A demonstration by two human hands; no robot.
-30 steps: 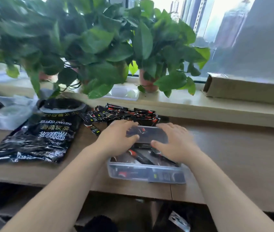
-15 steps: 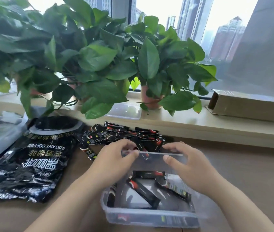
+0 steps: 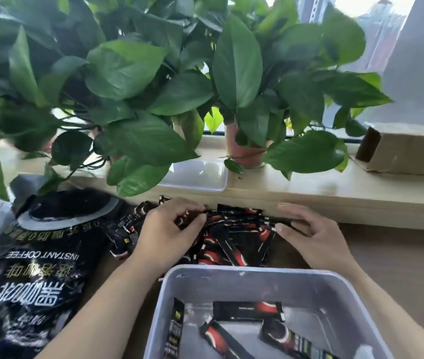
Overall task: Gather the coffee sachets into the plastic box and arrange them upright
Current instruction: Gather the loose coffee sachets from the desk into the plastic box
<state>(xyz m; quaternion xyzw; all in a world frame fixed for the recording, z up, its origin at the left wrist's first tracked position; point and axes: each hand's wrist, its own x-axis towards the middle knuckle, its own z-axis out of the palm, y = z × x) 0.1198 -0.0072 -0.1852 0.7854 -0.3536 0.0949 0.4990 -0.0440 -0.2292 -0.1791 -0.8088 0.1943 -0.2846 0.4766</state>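
Where the black-and-red coffee sachets (image 3: 234,239) lie heaped at mid-frame, the left hand (image 3: 169,234) pinches a few, and the right hand (image 3: 317,242), fingers straight and loose, touches the heap's right edge. Below, the clear plastic box (image 3: 257,274) holds four more, lying flat or leaning.

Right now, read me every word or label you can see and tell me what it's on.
"INSTANT COFFEE": on the black bag, upside down from here.
Chinese characters on the same bag: I cannot read them with certainty.
Print on the coffee sachets: too small and blurred to read.
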